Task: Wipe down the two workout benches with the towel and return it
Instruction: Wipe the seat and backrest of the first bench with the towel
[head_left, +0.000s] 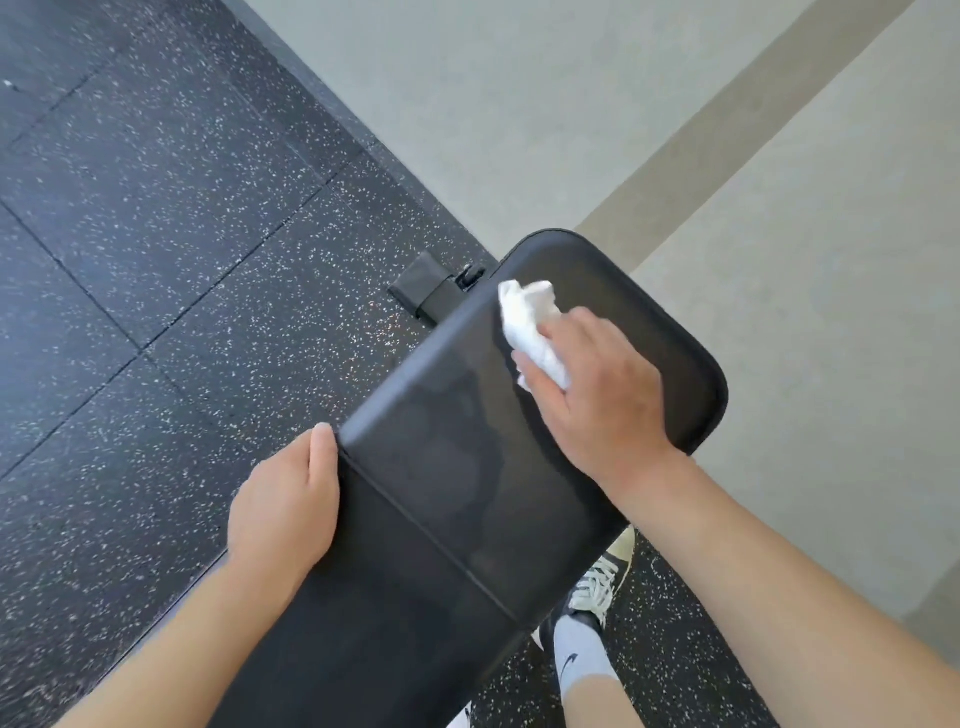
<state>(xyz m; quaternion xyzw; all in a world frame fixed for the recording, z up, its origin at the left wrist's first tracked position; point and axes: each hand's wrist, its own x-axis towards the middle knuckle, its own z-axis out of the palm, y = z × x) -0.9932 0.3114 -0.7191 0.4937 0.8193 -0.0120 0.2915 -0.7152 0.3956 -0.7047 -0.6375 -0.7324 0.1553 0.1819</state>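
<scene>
While we look down over the speckled floor (156, 218), the black bench (467, 467) fills the middle; our left hand (283, 512) curls around its edge, and our right hand (597, 384) grips the white towel (530, 322) against the pad's far end.

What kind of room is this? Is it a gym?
Probably a gym, yes. A black padded workout bench stands on dark speckled rubber floor tiles, the kind gyms use. The right hand presses a white towel on the pad, and the left hand holds the bench's edge.
</scene>
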